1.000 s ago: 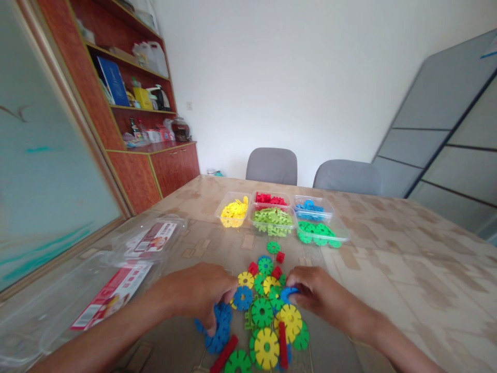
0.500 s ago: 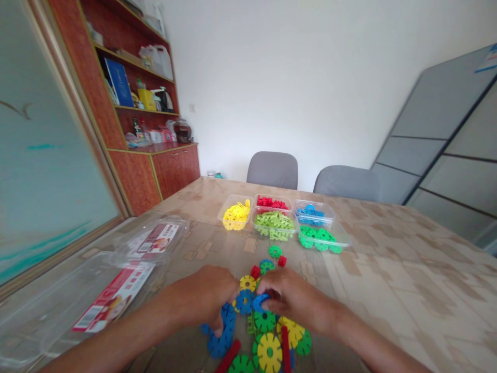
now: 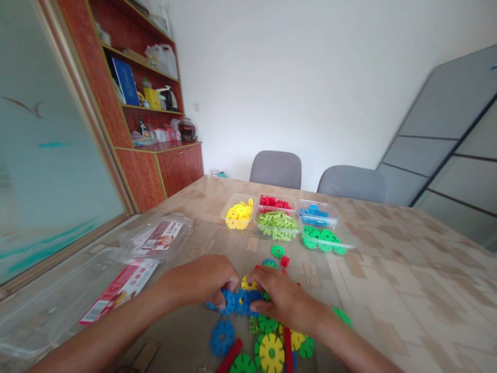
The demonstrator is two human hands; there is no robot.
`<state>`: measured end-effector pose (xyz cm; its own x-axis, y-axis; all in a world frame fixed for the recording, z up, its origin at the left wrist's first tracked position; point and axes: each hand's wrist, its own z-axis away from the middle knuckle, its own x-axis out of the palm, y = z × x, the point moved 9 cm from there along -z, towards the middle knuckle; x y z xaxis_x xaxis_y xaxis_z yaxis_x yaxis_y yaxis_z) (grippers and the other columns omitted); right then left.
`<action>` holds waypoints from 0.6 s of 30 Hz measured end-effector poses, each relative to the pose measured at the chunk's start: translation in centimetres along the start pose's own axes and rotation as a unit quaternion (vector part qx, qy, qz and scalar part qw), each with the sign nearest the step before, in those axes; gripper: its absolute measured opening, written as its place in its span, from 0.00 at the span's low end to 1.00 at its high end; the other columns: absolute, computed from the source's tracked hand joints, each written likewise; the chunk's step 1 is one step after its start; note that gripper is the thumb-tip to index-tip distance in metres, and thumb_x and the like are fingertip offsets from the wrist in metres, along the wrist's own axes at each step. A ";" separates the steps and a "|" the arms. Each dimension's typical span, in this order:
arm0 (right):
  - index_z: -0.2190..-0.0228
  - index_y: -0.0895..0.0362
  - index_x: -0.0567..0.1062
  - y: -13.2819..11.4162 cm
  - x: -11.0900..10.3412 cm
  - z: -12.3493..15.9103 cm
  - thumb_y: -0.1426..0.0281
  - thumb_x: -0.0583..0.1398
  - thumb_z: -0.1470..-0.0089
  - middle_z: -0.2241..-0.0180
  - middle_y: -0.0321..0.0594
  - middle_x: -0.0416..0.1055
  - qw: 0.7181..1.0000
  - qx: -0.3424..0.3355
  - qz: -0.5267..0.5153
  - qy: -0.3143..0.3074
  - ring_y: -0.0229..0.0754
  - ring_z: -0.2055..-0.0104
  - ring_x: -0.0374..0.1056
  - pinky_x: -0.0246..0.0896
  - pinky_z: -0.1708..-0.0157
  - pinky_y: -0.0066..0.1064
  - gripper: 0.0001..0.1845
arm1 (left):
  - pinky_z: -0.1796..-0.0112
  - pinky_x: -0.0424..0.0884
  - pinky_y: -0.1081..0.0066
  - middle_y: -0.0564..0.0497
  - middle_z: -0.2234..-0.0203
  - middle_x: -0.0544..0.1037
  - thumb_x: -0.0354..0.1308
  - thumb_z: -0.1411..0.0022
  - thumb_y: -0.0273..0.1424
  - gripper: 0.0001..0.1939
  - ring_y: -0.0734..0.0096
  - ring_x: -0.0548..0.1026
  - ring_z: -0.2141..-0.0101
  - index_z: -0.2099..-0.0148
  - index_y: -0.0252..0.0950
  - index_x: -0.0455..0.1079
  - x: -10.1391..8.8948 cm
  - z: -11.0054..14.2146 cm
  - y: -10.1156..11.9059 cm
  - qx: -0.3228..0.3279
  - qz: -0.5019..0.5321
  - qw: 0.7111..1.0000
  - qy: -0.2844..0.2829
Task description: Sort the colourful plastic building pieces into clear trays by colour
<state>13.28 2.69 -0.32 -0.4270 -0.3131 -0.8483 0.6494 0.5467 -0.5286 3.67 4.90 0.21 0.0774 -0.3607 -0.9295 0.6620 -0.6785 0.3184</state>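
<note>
Over the loose pile, my left hand (image 3: 207, 280) pinches blue notched discs (image 3: 228, 302) between thumb and fingers. My right hand (image 3: 285, 296) is closed on the right side of the same blue row, at a blue disc (image 3: 254, 297); its fingers partly cover it. The blue pieces touch, but whether they are slotted together I cannot tell. A yellow disc (image 3: 248, 283) shows just behind them. Nearer to me lie a single blue disc (image 3: 222, 338), a large yellow disc (image 3: 271, 353) on a green one, and a green disc (image 3: 267, 324).
Clear tubs of yellow (image 3: 239, 214), red (image 3: 275, 202), lime (image 3: 278, 225), blue (image 3: 313, 214) and green (image 3: 324, 239) pieces stand farther back. Clear plastic lids (image 3: 62, 295) with labels lie at left. Red sticks (image 3: 230, 356) lie near me. Two grey chairs (image 3: 276, 169) stand beyond the table.
My left hand has lifted blue discs away from the single one left lying below and brought them up toward the right hand. The right hand has lowered its blue piece against them.
</note>
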 end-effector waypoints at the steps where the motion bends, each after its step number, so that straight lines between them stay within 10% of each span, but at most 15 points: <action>1: 0.54 0.53 0.71 -0.2 0.1 0.0 0.69 0.64 0.49 0.58 0.41 0.69 1.000 -0.006 0.000 -0.002 0.45 0.54 0.65 0.58 0.55 0.31 0.19 | 0.78 0.53 0.76 0.59 0.82 0.70 0.67 0.53 0.27 0.05 0.75 0.66 0.79 0.72 0.38 0.74 -0.1 0.0 -0.1 -0.001 0.015 1.000 -0.003; 9: 0.57 0.53 0.72 -1.4 1.4 -0.2 0.67 0.65 0.50 0.60 0.40 0.67 0.999 -0.030 0.007 -0.028 0.44 0.57 0.65 0.58 0.59 0.30 0.17 | 0.79 0.55 0.77 0.58 0.82 0.73 0.67 0.56 0.26 0.06 0.74 0.68 0.80 0.73 0.37 0.74 -0.4 0.2 -1.0 -0.023 0.059 0.998 -0.023; 18: 0.74 0.57 0.67 1.4 -0.1 -1.1 0.79 0.62 0.53 0.79 0.26 0.60 0.971 0.015 -0.232 0.053 0.31 0.77 0.57 0.48 0.78 0.22 0.08 | 0.76 0.56 0.78 0.59 0.79 0.73 0.64 0.50 0.28 0.03 0.76 0.69 0.77 0.71 0.36 0.73 -1.1 -0.6 0.2 0.005 0.110 0.994 0.022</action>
<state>13.48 4.35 -0.94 -0.7397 -0.4377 -0.5111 0.3883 0.3426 -0.8555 4.17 5.53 1.17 0.2516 -0.4734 -0.8441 0.6186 -0.5921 0.5165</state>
